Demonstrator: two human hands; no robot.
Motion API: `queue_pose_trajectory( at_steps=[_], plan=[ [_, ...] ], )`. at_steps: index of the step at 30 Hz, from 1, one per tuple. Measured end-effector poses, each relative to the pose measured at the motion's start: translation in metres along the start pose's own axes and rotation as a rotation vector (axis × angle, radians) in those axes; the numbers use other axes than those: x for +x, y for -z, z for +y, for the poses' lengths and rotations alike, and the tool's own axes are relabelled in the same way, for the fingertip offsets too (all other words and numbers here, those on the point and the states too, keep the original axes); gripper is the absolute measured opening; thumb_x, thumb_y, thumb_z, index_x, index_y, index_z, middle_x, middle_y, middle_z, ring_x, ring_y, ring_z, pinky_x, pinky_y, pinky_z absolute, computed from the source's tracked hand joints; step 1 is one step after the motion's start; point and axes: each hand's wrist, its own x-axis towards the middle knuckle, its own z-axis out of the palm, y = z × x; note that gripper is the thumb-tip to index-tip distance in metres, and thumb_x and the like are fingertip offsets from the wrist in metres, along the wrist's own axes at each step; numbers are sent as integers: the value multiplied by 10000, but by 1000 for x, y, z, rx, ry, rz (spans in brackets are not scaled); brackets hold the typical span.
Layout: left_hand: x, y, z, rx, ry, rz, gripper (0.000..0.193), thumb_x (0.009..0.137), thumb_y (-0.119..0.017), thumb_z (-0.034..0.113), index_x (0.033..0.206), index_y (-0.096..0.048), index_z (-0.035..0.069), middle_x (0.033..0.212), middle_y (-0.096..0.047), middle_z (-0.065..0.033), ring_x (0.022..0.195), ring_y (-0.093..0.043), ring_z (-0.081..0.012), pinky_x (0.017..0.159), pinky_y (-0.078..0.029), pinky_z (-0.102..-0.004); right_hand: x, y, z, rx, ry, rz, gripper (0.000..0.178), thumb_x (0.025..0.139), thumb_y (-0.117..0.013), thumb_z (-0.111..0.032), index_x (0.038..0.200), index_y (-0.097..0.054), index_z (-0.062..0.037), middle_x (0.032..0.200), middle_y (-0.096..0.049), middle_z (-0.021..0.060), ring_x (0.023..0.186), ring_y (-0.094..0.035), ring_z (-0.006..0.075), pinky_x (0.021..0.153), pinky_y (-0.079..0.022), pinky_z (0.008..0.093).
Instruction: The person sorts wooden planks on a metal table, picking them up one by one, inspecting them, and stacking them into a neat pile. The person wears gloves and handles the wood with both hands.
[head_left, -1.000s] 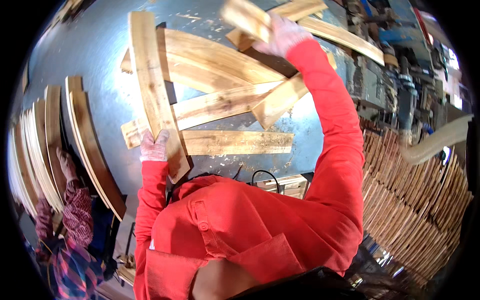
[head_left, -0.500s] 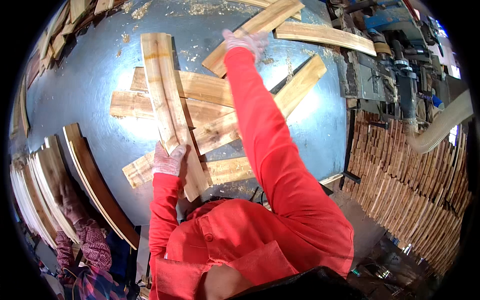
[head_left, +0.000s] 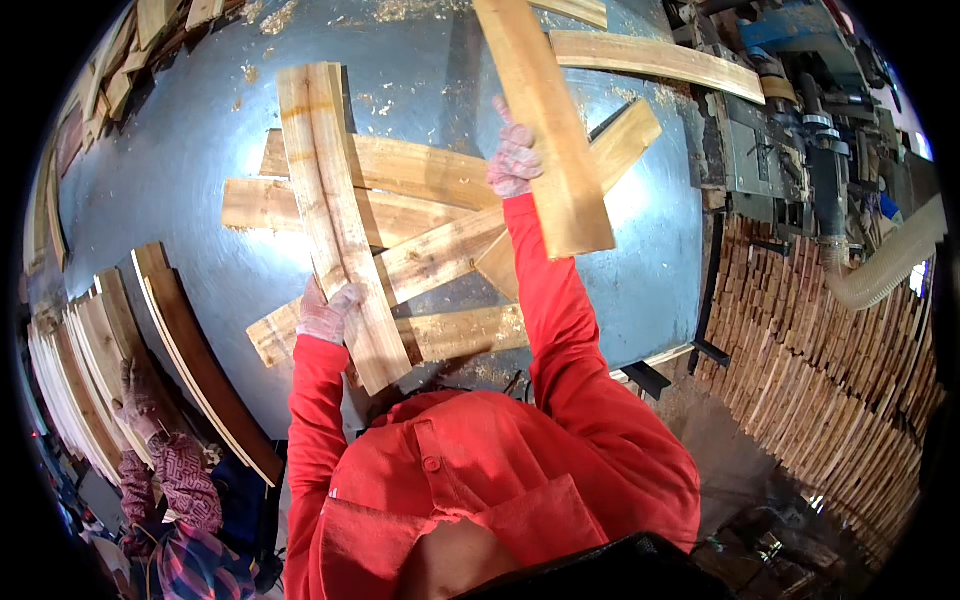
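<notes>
My left hand (head_left: pixel 326 312), in a pale glove, is closed on the near end of a long wooden board (head_left: pixel 322 190) that points away from me. Under that board lie several crossing planks, among them a diagonal plank (head_left: pixel 440 262) and a near plank (head_left: pixel 465 332). My right hand (head_left: pixel 516 155), gloved too, grips the left edge of a lighter plank (head_left: pixel 555 135), raised above the table and steeply slanted. Its thumb stretches along the edge; the other fingers are partly hidden by the wood.
A blue-grey metal table (head_left: pixel 150 210) carries scattered shavings and another plank (head_left: pixel 660 62) at the far right. Machinery (head_left: pixel 745 150) with a hose (head_left: pixel 885 265) stands right, above stacked wood strips (head_left: pixel 820 370). At lower left, a co-worker's hand (head_left: pixel 140 405) touches upright boards (head_left: pixel 90 370).
My right hand has closed on the far plank, lifted it and swung it nearer and more upright. My left hand stays on its board. The co-worker's hand has shifted slightly.
</notes>
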Motion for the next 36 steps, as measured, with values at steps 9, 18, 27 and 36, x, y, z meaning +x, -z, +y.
queue_pose_trajectory(
  at_steps=[9, 18, 27, 36],
  plan=[
    [1, -4, 3, 42, 14, 95, 623, 780, -704, 46, 1305, -382, -47, 1118, -591, -121, 971, -597, -197, 844, -498, -287, 19, -13, 44, -66, -135, 318, 534, 900, -462, -576, 1166, -545, -121, 624, -411, -49, 448, -386, 97, 446, -318, 232],
    [-48, -64, 54, -385, 283, -141, 420, 887, -613, 338, 1170, -505, 48, 898, -641, -154, 603, -618, -201, 442, -489, -296, 110, 27, 131, -2005, 490, 1144, 611, 939, -553, -274, 1402, -315, 44, 1317, -503, 215, 1206, -489, 267, 1004, -370, 321],
    [-47, 0, 34, -175, -219, 345, 258, 862, -604, 305, 853, -590, 48, 649, -553, -40, 535, -556, -182, 479, -459, -312, 188, 63, 178, -2031, 108, 733, 649, 936, -546, -364, 1441, -303, -36, 1065, -643, 124, 894, -607, 218, 812, -477, 297],
    [-26, 159, 130, -610, -344, 558, 337, 902, -573, 380, 1031, -566, 69, 689, -596, -62, 510, -555, -181, 462, -480, -286, 183, 73, 175, -1653, -109, 704, 621, 916, -604, -232, 1451, -329, -78, 789, -479, -42, 629, -424, 47, 569, -401, 205]
  ],
)
